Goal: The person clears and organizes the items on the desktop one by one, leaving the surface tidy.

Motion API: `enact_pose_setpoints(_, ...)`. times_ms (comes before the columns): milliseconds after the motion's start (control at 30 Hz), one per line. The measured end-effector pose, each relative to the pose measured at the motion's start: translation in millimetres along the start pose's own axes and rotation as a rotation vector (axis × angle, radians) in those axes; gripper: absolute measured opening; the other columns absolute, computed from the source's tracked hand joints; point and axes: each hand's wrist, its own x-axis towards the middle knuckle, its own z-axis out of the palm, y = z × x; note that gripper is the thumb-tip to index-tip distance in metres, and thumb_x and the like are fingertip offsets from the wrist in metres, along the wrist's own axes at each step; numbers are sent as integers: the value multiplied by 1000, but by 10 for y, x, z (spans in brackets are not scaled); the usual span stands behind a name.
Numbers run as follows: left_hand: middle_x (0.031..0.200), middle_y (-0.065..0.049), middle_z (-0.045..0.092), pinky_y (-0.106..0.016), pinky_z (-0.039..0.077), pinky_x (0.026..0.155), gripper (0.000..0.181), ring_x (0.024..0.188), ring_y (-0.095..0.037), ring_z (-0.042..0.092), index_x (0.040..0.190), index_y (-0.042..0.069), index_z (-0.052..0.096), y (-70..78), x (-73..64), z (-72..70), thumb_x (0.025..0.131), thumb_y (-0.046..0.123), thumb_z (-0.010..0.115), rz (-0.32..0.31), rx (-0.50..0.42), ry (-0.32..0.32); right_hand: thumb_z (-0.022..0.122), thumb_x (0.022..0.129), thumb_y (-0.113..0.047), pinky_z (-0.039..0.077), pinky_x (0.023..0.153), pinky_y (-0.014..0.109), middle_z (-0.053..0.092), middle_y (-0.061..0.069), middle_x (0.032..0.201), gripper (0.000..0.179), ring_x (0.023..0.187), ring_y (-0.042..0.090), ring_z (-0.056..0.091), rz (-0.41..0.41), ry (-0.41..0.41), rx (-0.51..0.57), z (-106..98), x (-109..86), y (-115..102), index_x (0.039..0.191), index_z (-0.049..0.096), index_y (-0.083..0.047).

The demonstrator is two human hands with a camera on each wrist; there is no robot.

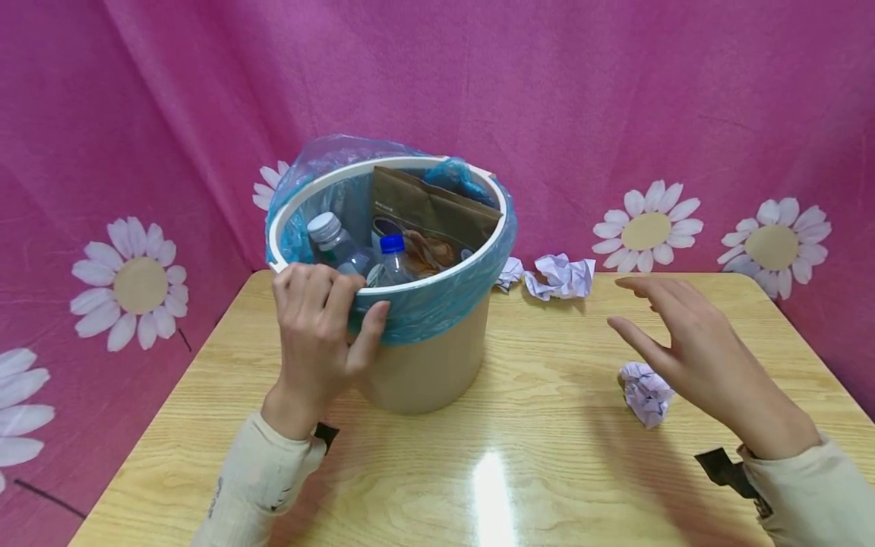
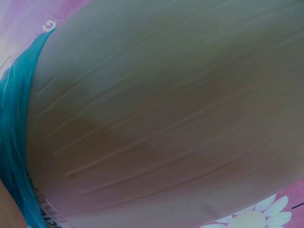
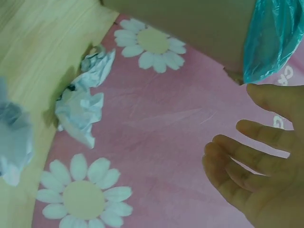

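Observation:
A beige waste bin [image 1: 427, 372] stands on the table, a blue plastic bag [image 1: 437, 308] folded over its rim and a white ring [image 1: 287, 216] around the opening. My left hand [image 1: 311, 334] grips the near left of this rim, fingers over the top and thumb outside. The bin's ribbed wall [image 2: 166, 118] fills the left wrist view. Inside lie a white-capped bottle [image 1: 338, 239], a blue-capped bottle [image 1: 394, 262] and a brown paper bag [image 1: 437, 205]. Relaxed and holding nothing, my right hand [image 1: 711, 349] hovers above the table, beside a crumpled paper ball [image 1: 645, 393].
Behind the bin's right side, another crumpled paper ball [image 1: 560, 276] and a smaller paper piece [image 1: 509, 273] lie near the table's back edge. A pink curtain [image 1: 547, 91] with white daisies surrounds the wooden table [image 1: 547, 471] at the back and sides.

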Motion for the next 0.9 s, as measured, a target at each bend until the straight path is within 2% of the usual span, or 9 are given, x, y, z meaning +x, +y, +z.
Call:
enact_pose_setpoints(133, 78, -12, 46, -53, 30, 80, 42, 77, -33, 45, 88, 2, 56, -1, -2, 3, 99, 42, 50, 1, 1, -4, 76, 86, -13, 41, 89, 52, 61, 20, 124, 51, 111, 37, 56, 23, -84, -21, 11, -80, 123, 130, 56, 2)
enact_pose_setpoints(300, 78, -12, 47, -53, 30, 80, 43, 78, -33, 45, 89, 1, 56, -2, 1, 5, 99, 42, 50, 2, 3, -8, 75, 89, -20, 42, 89, 61, 57, 27, 125, 55, 109, 47, 56, 65, -297, -59, 47, -184, 283, 131, 53, 6)
enact_pose_setpoints(467, 78, -12, 47, -53, 31, 79, 43, 77, -33, 45, 88, 1, 56, -3, 3, 8, 99, 42, 50, 4, 7, 1, 72, 92, -25, 41, 93, 65, 52, 31, 131, 58, 115, 51, 53, 163, -513, -34, 110, -256, 353, 137, 49, 5)
enact_pose_setpoints(600, 78, -12, 47, -53, 31, 80, 43, 78, -33, 45, 88, 1, 56, -3, 4, 5, 99, 42, 49, 1, 6, 1, 71, 92, -27, 42, 91, 67, 51, 35, 131, 58, 113, 54, 52, 217, -598, -38, 181, -303, 466, 135, 49, 5)
enact_pose_setpoints(733, 78, -12, 47, -53, 31, 80, 43, 78, -33, 45, 88, 1, 56, -4, 3, 1, 99, 42, 50, 0, 8, -4, 72, 91, -25, 45, 87, 64, 55, 36, 122, 56, 109, 52, 56, 260, -656, -15, 265, -357, 637, 130, 51, 10)
enact_pose_setpoints(900, 78, -12, 47, -53, 31, 80, 42, 78, -33, 45, 88, 1, 56, -3, 1, -2, 99, 42, 50, 4, 5, -1, 73, 89, -22, 49, 77, 46, 63, 20, 101, 55, 89, 30, 59, 307, -745, 50, 363, -407, 824, 124, 51, 14)
